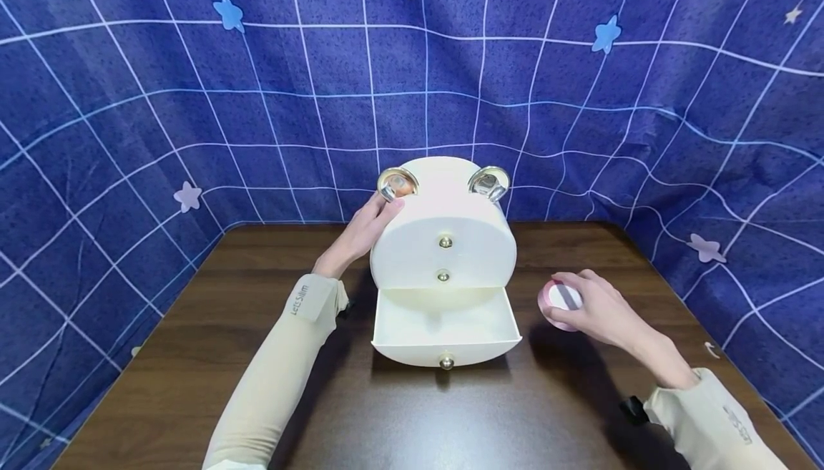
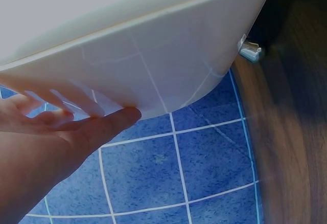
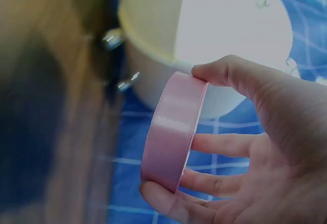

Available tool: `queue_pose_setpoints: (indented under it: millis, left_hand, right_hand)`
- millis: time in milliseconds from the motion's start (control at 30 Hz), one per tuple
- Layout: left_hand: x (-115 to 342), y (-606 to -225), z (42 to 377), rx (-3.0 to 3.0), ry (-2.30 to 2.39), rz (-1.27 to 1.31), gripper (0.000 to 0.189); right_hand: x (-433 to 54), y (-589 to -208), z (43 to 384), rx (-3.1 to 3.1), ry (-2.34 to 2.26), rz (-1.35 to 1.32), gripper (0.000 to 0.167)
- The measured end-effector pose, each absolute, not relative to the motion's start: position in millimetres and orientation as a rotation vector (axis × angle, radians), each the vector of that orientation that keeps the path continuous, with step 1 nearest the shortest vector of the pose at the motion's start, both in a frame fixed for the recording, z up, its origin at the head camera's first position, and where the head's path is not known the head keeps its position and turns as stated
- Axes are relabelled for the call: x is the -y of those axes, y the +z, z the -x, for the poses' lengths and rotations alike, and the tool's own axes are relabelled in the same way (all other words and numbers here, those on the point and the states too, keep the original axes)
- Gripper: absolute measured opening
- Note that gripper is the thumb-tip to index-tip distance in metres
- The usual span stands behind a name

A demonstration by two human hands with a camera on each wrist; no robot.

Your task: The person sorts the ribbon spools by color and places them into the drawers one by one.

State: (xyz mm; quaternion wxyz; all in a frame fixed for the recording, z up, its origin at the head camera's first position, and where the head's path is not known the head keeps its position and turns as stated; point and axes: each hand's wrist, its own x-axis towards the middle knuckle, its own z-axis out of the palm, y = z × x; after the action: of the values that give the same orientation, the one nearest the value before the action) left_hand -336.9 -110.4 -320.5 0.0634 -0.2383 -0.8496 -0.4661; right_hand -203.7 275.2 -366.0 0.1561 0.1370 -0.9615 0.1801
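Observation:
A white drawer box (image 1: 444, 252) with rounded sides and gold knobs stands on the table, its bottom drawer (image 1: 444, 320) pulled out toward me. My left hand (image 1: 367, 230) rests against the box's left side, fingers fairly straight, as the left wrist view also shows on the smooth white wall (image 2: 153, 65). To the right of the drawer, my right hand (image 1: 599, 305) holds a roll of pink ribbon (image 3: 173, 132) above the table. Thumb and fingers grip the roll by its outer edge. Nothing shows inside the drawer.
Two shiny round ear-like pieces (image 1: 489, 182) top the box. Behind the dark wooden table (image 1: 257, 384) hangs a blue curtain (image 1: 425, 62) with white grid lines and stars. A small pale scrap (image 1: 712, 350) lies near the table's right edge.

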Motion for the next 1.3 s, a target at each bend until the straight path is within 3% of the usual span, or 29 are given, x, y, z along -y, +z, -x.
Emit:
queue_pose_setpoints:
  millis: [500, 1300]
  left_hand:
    - [110.5, -322.8, 336.2, 2.564, -1.401, 0.698, 0.057]
    - [109.4, -320.2, 337.7, 2.546, -1.393, 0.728, 0.058]
  right_hand:
    - [-208.6, -343.6, 192.9, 2.688, 0.599, -0.608, 0.051]
    - [-134.9, -376.2, 205.6, 2.659, 0.512, -0.780, 0.052]
